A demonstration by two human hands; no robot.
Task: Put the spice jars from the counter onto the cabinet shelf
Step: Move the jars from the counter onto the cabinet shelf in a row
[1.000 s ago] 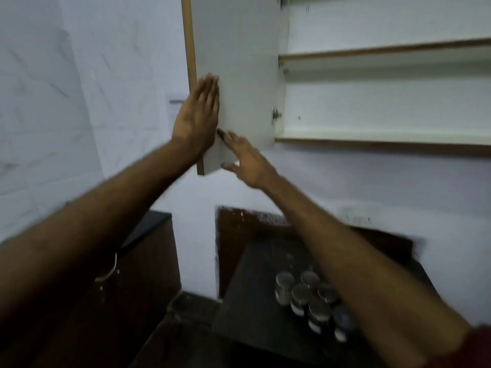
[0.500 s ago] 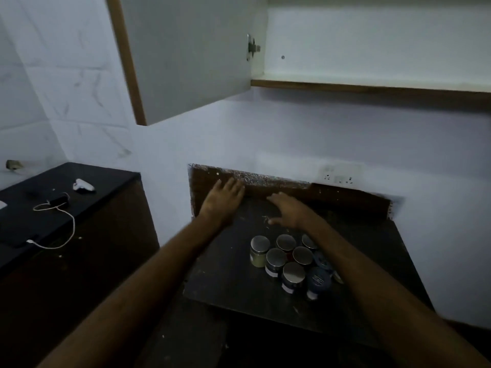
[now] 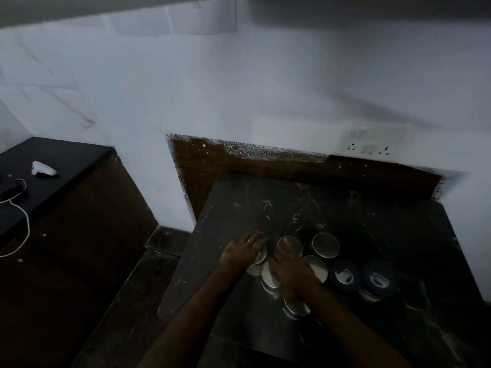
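Shiny metal jar lids [image 3: 325,245]; scuffed dark stone counter [image 3: 265,203].

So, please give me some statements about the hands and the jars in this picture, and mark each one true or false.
1. Both hands, left and right, are down on the jars. True.
2. All lids are silver. False: two at the right have dark lids.
3. The jars stand on a dark counter. True.
4. A jar is lifted in the air. False: all stand on the counter.
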